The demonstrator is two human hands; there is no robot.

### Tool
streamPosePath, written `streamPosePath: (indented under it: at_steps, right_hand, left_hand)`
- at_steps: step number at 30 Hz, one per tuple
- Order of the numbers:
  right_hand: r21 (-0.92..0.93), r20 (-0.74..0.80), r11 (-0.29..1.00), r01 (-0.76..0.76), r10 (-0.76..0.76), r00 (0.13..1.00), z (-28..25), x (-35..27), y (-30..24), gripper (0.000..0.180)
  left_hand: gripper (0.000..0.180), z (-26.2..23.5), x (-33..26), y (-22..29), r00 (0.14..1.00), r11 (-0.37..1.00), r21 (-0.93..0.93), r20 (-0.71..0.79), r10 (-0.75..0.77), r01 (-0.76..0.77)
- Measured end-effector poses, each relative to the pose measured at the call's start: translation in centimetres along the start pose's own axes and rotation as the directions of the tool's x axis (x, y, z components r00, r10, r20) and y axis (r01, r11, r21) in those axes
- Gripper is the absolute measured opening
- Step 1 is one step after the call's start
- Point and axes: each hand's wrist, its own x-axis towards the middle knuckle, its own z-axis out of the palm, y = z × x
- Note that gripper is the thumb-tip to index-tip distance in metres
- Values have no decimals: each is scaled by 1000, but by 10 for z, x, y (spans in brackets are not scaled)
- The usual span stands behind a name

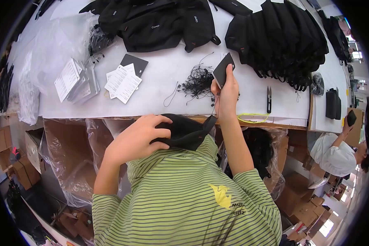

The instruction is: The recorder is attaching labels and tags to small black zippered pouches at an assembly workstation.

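A black fabric pouch [187,132] lies against my body at the table's front edge. My left hand [141,137] grips its left side, fingers curled over the fabric at the mouth. Raised over the table edge, my right hand [228,92] pinches a dark hang tag [221,73]. A thin dark string runs from that hand down to the loop at the pouch's right corner. Just left of the tag lies a tangled heap of black tag strings [197,83]. White printed cards [125,84] rest over dark cards [136,62] farther left.
Black pouches [276,43] are piled at the back right, with more black fabric items [158,26] at the back. Thread snips [269,99] and a yellow cord [253,119] lie right. Paper bundles [74,82] and clear plastic bags [61,35] sit left. Another person [334,153] is at far right.
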Motion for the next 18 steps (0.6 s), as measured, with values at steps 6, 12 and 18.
streamPosePath:
  at_steps: [6, 12, 18]
  right_hand:
    - [155, -39, 986, -55, 62, 997, 8, 0, -4, 44]
    - [204, 114, 975, -82, 60, 992, 0, 1, 8, 35]
    - [-79, 160, 990, 114, -100, 982, -26, 0, -14, 21]
  left_hand:
    - [18, 1, 7, -3, 1000, 1000, -5, -7, 25, -25]
    - [16, -1, 9, -1, 1000, 999, -29, 19, 17, -16]
    - [14, 2, 11, -4, 999, 999, 20, 24, -40, 39]
